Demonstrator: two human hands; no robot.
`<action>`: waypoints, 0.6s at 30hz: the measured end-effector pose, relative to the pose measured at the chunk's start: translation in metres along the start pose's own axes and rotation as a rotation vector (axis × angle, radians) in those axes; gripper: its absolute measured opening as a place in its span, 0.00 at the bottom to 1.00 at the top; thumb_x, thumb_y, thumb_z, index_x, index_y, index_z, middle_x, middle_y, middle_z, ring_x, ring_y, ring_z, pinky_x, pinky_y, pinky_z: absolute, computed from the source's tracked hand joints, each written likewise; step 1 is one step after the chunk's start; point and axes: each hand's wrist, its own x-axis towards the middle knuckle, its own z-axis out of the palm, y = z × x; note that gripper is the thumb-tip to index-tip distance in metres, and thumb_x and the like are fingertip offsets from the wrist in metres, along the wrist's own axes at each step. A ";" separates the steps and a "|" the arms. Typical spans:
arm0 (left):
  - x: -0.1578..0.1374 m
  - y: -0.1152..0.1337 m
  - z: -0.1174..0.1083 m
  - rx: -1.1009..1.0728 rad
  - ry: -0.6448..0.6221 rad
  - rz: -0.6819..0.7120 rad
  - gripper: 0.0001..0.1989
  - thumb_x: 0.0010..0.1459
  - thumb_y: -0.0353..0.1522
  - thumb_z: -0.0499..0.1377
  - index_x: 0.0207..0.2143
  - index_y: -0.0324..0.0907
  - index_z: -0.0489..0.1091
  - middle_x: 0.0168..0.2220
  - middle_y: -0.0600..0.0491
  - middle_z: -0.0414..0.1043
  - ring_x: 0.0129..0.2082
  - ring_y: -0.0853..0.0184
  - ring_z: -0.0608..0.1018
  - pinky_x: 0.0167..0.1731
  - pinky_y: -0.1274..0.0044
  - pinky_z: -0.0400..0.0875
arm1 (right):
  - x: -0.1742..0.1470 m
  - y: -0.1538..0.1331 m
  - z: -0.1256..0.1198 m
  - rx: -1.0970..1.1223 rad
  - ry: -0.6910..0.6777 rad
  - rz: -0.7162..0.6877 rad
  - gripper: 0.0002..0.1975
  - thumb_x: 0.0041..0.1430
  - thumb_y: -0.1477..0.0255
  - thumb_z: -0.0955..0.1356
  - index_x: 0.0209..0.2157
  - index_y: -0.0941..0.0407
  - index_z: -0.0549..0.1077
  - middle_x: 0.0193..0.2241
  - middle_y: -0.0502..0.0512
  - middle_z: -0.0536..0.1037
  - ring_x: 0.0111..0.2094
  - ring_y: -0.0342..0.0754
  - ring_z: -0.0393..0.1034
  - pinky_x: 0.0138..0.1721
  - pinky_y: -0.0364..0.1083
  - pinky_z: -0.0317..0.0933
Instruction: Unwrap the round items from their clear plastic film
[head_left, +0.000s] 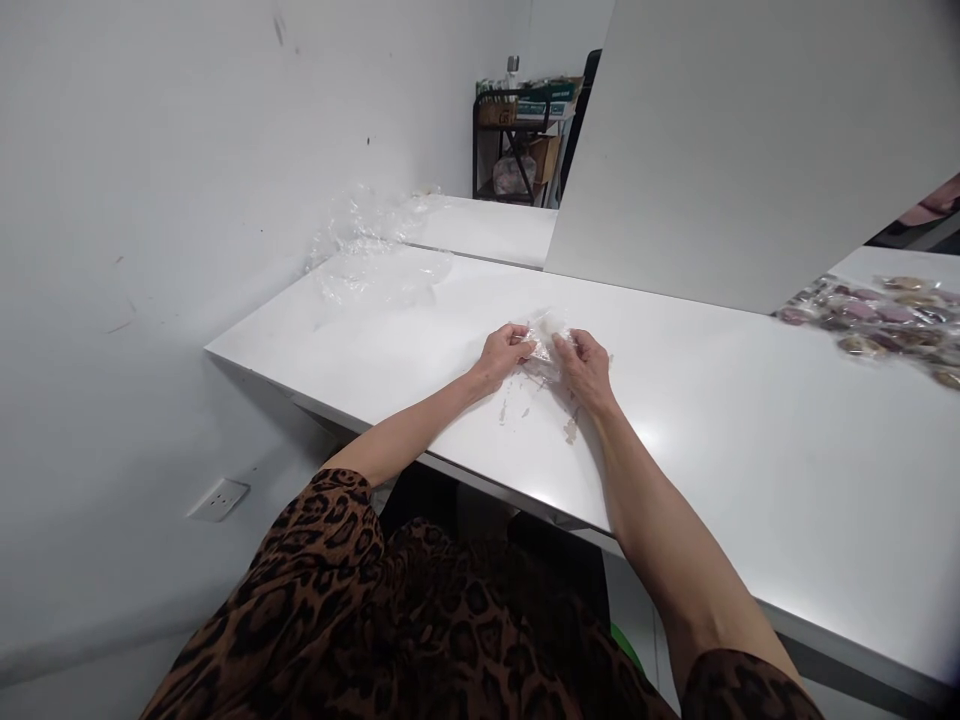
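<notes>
Between my two hands, just above the white table (697,420), is a small clear plastic bag (546,345) with something whitish in it; its contents are too small to name. My left hand (504,355) pinches the bag's left side, thumb against fingers. On the other side, my right hand (585,365) is closed on the bag's right edge, thumb toward the middle. Greyish worn marks show on the tabletop beneath my hands.
Crumpled clear plastic wrappers (375,240) lie at the table's far left, by the wall. Several wrapped pink and tan pieces (885,310) sit far right. A grey upright panel (720,150) stands behind the table. Farther back is a black shelf (514,125) with boxes.
</notes>
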 end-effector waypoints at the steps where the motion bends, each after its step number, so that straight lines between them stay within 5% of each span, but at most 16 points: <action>1: 0.000 0.001 0.000 -0.014 0.002 0.004 0.09 0.57 0.20 0.62 0.38 0.38 0.68 0.28 0.59 0.70 0.27 0.75 0.72 0.36 0.77 0.69 | 0.002 0.001 0.000 0.016 0.056 -0.022 0.19 0.50 0.55 0.78 0.31 0.55 0.75 0.26 0.46 0.70 0.30 0.42 0.62 0.31 0.40 0.62; 7: 0.001 -0.002 -0.003 -0.086 -0.121 -0.091 0.13 0.53 0.20 0.62 0.39 0.39 0.66 0.35 0.54 0.73 0.32 0.72 0.77 0.43 0.74 0.73 | 0.020 0.003 -0.009 0.418 0.301 0.048 0.21 0.55 0.56 0.76 0.27 0.52 0.65 0.22 0.45 0.68 0.27 0.45 0.70 0.29 0.45 0.69; 13: -0.002 0.002 -0.007 -0.086 -0.186 -0.081 0.29 0.57 0.35 0.68 0.56 0.48 0.58 0.41 0.54 0.73 0.31 0.70 0.77 0.39 0.72 0.74 | 0.017 -0.006 -0.015 0.415 0.247 0.040 0.19 0.57 0.58 0.75 0.27 0.53 0.66 0.22 0.45 0.69 0.23 0.43 0.69 0.26 0.44 0.68; 18: -0.004 0.006 -0.008 0.067 -0.146 -0.081 0.23 0.54 0.28 0.68 0.51 0.41 0.67 0.34 0.55 0.74 0.28 0.72 0.73 0.32 0.77 0.67 | 0.006 -0.020 -0.009 0.454 0.110 0.061 0.15 0.54 0.64 0.78 0.28 0.55 0.71 0.23 0.45 0.70 0.21 0.39 0.64 0.23 0.41 0.67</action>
